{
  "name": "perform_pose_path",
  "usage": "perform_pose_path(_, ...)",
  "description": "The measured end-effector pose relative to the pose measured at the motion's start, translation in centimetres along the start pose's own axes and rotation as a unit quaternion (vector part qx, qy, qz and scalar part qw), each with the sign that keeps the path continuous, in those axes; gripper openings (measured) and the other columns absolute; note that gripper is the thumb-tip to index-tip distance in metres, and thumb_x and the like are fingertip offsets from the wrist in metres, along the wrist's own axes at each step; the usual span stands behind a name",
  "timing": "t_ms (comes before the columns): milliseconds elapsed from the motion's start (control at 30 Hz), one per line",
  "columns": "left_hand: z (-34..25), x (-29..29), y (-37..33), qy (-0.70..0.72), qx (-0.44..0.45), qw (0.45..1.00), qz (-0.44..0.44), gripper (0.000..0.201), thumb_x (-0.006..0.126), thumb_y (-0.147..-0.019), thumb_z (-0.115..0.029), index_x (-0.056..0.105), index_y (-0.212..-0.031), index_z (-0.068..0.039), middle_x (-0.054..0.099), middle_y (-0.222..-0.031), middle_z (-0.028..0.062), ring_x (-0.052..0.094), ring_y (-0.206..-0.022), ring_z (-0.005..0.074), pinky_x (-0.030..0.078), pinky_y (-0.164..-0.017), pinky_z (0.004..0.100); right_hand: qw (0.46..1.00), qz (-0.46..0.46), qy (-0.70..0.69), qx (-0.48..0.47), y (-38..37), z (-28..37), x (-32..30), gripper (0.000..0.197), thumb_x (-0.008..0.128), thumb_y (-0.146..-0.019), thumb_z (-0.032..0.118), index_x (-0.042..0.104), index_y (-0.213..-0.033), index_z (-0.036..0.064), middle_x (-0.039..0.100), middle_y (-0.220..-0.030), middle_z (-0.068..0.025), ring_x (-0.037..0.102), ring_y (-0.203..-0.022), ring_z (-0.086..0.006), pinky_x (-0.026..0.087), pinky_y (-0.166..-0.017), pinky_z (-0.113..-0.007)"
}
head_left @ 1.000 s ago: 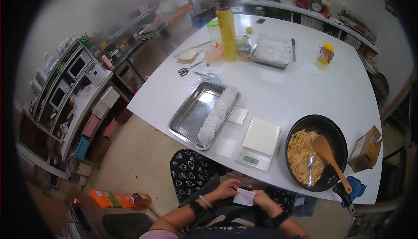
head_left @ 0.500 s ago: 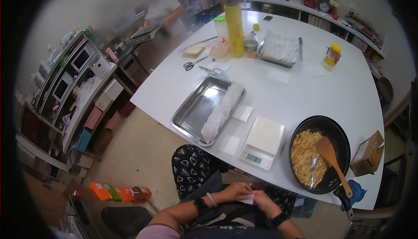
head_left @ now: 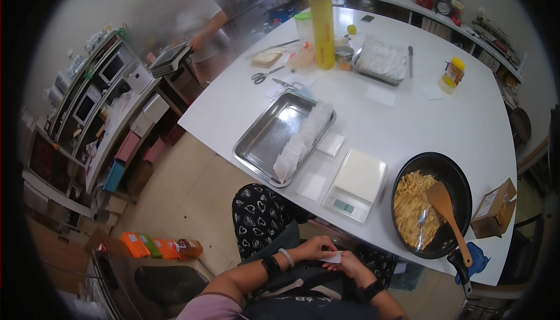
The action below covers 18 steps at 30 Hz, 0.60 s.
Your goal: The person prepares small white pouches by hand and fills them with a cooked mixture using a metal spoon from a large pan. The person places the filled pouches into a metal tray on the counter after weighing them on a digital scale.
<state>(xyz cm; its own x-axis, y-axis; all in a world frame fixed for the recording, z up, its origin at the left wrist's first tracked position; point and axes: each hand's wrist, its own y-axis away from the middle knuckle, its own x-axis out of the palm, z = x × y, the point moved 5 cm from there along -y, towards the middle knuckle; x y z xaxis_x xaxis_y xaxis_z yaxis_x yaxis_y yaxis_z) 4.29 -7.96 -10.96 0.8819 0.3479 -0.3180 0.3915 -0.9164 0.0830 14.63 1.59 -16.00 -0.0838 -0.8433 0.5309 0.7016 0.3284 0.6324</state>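
Note:
Low over my lap, my left hand (head_left: 317,249) and my right hand (head_left: 351,264) meet at a small piece of white paper (head_left: 331,257). The fingers of both are closed on it, and part of the paper is hidden by them. Beyond my hands, at the table's near edge, stands a white kitchen scale (head_left: 357,183). Left of the scale lie a square white sheet (head_left: 312,186) and a small white stack of squares (head_left: 331,144). A steel tray (head_left: 265,130) holds a row of white paper-wrapped pieces (head_left: 302,142) along its right side.
A black pan (head_left: 461,186) of golden crumbly food holds a wooden spatula (head_left: 441,197) and a metal spoon. A cardboard box (head_left: 494,208) sits beside it. Farther back are scissors (head_left: 267,75), a yellow roll (head_left: 322,34), another filled tray (head_left: 382,60) and a jar (head_left: 453,74). A person (head_left: 198,23) stands back left.
The white paper between my fingers shows more plainly, and my hands have shifted slightly. My view has tilted a little. The person at the back has moved left.

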Motion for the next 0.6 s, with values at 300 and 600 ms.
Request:
perform_pose_path(300, 0.4, 0.3, -0.1, -0.017, -0.020, 0.999, 0.044, 0.020, 0.075, -0.074, -0.021, 0.066, -0.080, -0.003, 0.059, -0.082, 0.0093, 0.058, -0.077, 0.0215, 0.046, -0.068, 0.0304, 1.000, -0.022, -0.004, -0.014, -0.6, -0.8, -0.3, 0.018, 0.056, -0.089, 0.015, 0.063, -0.100, 0.0018, 0.068, -0.087, -0.0137, 0.066, -0.068, -0.0148, 0.053, -0.062, -0.023)
perform_pose_path(600, 0.5, -0.4, -0.1, -0.021, -0.030, 0.999, 0.002, 0.019, 0.073, -0.076, -0.019, 0.066, -0.080, -0.003, 0.060, -0.079, 0.0099, 0.059, -0.075, 0.0212, 0.046, -0.067, 0.0293, 1.000, -0.011, 0.016, 0.004, -0.7, -0.7, -0.6, 0.019, 0.055, -0.090, 0.013, 0.061, -0.105, 0.0024, 0.069, -0.090, -0.0142, 0.066, -0.068, -0.0118, 0.050, -0.059, -0.019)
